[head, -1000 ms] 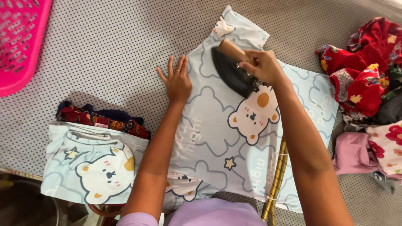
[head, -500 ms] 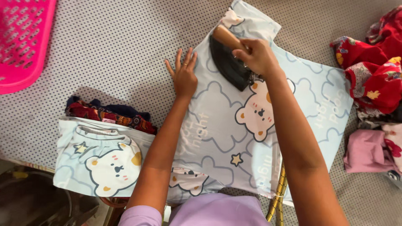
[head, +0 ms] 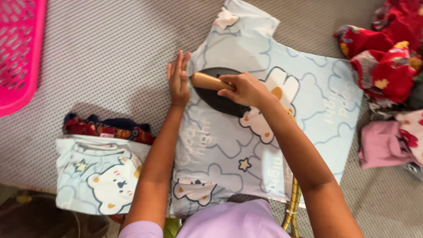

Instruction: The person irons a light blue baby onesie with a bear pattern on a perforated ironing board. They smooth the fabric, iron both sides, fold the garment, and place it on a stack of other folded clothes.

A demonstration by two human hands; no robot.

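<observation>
A light blue garment (head: pixel 304 132) printed with bears, clouds and stars lies spread flat on the grey dotted surface. My right hand (head: pixel 244 89) grips the wooden handle of a black iron (head: pixel 218 100) that rests on the cloth near its left edge. My left hand (head: pixel 178 79) lies flat with fingers together on the garment's left edge, just beside the iron's handle end.
A folded stack (head: pixel 99 174) topped by a matching bear-print piece sits at the lower left. A pink plastic basket (head: pixel 17 53) is at the far left. Crumpled red floral and pink clothes (head: pixel 387 75) pile up on the right. A yellow cord (head: pixel 293 207) runs under my right arm.
The iron has slid left across the garment toward my left hand, and its handle has swung to point left. My left hand has stayed on the cloth's edge.
</observation>
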